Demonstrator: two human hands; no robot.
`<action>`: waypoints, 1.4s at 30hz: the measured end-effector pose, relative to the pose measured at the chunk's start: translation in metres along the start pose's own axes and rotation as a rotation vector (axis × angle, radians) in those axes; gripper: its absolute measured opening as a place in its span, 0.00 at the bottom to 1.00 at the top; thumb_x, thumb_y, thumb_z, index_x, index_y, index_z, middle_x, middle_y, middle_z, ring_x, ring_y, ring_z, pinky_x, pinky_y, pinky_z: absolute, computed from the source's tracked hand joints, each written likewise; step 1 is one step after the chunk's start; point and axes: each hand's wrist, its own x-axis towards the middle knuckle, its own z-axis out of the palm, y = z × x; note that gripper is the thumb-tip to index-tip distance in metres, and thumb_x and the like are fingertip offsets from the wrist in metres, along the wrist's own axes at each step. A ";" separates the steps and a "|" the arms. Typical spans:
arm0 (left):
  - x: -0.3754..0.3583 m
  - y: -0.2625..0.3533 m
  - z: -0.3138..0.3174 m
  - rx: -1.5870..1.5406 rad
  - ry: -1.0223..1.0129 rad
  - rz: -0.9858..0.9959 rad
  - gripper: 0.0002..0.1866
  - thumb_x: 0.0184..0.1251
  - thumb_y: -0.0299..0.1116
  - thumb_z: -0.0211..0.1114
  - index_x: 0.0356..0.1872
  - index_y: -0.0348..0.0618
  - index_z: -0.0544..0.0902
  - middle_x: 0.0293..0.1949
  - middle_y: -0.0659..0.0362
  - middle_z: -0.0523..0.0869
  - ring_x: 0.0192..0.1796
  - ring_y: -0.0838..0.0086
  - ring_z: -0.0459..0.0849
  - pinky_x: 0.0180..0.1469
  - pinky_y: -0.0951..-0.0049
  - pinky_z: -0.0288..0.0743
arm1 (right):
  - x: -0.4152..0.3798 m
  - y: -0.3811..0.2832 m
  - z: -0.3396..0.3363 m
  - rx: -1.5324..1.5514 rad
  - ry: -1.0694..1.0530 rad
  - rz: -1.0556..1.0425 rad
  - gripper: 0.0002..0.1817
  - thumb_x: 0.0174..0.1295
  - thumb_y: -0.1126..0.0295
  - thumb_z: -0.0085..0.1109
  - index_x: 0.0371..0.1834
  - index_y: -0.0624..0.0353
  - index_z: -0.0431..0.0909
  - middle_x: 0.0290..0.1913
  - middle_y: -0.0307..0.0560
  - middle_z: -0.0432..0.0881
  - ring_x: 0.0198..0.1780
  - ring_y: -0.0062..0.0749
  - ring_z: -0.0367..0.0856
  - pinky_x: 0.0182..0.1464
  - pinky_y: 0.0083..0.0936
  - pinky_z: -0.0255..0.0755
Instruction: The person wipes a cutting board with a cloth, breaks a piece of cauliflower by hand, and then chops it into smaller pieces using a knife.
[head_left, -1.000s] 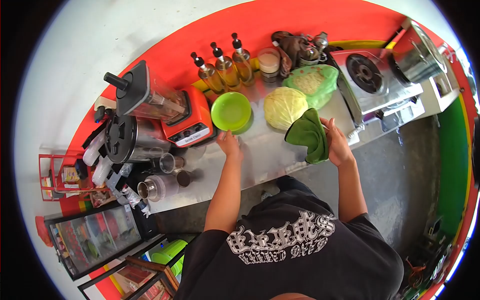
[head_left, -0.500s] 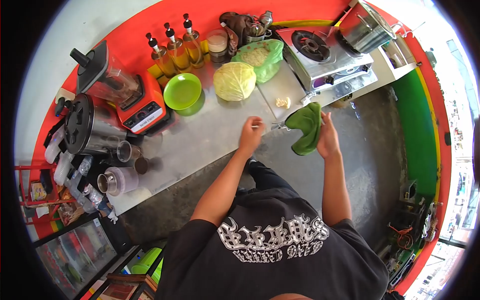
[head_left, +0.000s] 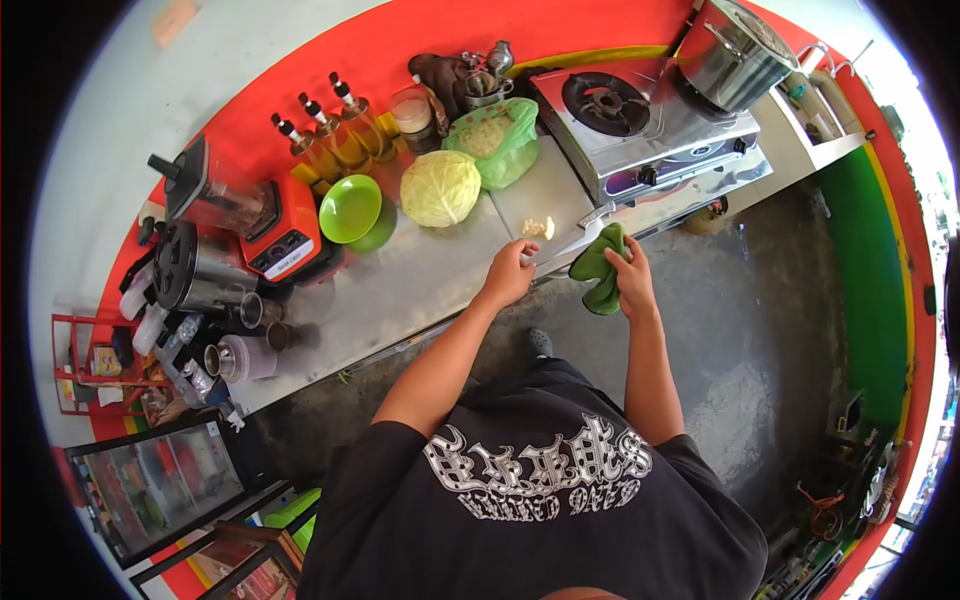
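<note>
My right hand (head_left: 633, 280) grips a folded green cloth (head_left: 600, 268) in front of the counter, below the stove. To its left, my left hand (head_left: 511, 272) is at the counter's front edge with curled fingers around something small that I cannot make out. Small pale pieces (head_left: 538, 228) lie on the metal counter (head_left: 400, 280) just beyond it. A knife (head_left: 597, 215) rests near them, its blade partly behind the cloth. Farther back are a pale green cabbage (head_left: 440, 188) and an open green plastic bag (head_left: 497, 140) with shredded contents.
A two-burner stove (head_left: 650, 120) holds a steel pot (head_left: 735, 55) at the right. Along the left stand a green bowl (head_left: 351, 209), a red blender (head_left: 280, 228), a black-lidded pot (head_left: 178, 265) and pump bottles (head_left: 345, 140). A glass-fronted case (head_left: 165, 480) is at lower left.
The view has shifted and turned. Both hands have come nearer to the counter's edge and the small pale pieces. The green cloth remains in my right hand, more bunched up.
</note>
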 end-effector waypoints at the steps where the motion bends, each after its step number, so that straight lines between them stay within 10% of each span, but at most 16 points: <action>1: 0.008 0.003 0.006 0.095 0.017 0.070 0.18 0.63 0.21 0.68 0.54 0.40 0.83 0.52 0.51 0.85 0.46 0.62 0.87 0.50 0.63 0.82 | 0.009 0.003 -0.004 -0.063 -0.013 -0.051 0.26 0.72 0.75 0.63 0.71 0.64 0.70 0.54 0.52 0.86 0.52 0.35 0.87 0.53 0.28 0.81; 6: 0.037 0.006 0.043 0.354 0.024 0.180 0.21 0.59 0.20 0.69 0.56 0.39 0.83 0.55 0.47 0.84 0.57 0.53 0.84 0.60 0.59 0.79 | 0.058 0.008 -0.024 -0.844 -0.042 -0.395 0.31 0.62 0.76 0.67 0.71 0.58 0.73 0.59 0.63 0.83 0.59 0.59 0.83 0.61 0.44 0.76; 15: 0.042 0.009 0.055 0.354 0.079 0.065 0.31 0.56 0.19 0.68 0.65 0.38 0.78 0.58 0.45 0.82 0.62 0.47 0.80 0.65 0.56 0.76 | 0.123 0.007 -0.021 -1.413 -0.393 -0.586 0.25 0.67 0.79 0.49 0.68 0.53 0.75 0.69 0.45 0.77 0.62 0.53 0.82 0.61 0.46 0.78; 21: 0.060 0.000 0.049 0.454 0.149 0.028 0.38 0.57 0.22 0.68 0.74 0.40 0.73 0.60 0.43 0.80 0.63 0.46 0.79 0.67 0.55 0.74 | 0.143 0.008 -0.024 -1.643 -0.504 -0.680 0.13 0.66 0.71 0.56 0.53 0.54 0.77 0.51 0.46 0.82 0.48 0.50 0.88 0.47 0.49 0.82; 35: 0.065 -0.003 0.024 0.411 0.372 -0.196 0.37 0.66 0.37 0.71 0.75 0.40 0.70 0.68 0.39 0.76 0.67 0.44 0.76 0.69 0.54 0.72 | 0.119 -0.045 -0.047 -1.279 -0.617 -0.413 0.19 0.58 0.66 0.70 0.49 0.64 0.80 0.47 0.62 0.86 0.50 0.63 0.83 0.53 0.50 0.77; 42: 0.065 0.079 0.045 -0.557 -0.022 0.045 0.20 0.89 0.43 0.50 0.64 0.37 0.79 0.53 0.64 0.83 0.55 0.81 0.77 0.63 0.75 0.70 | 0.087 -0.068 0.028 -0.843 -0.505 -0.493 0.16 0.62 0.70 0.68 0.49 0.68 0.80 0.40 0.65 0.86 0.44 0.63 0.85 0.47 0.46 0.76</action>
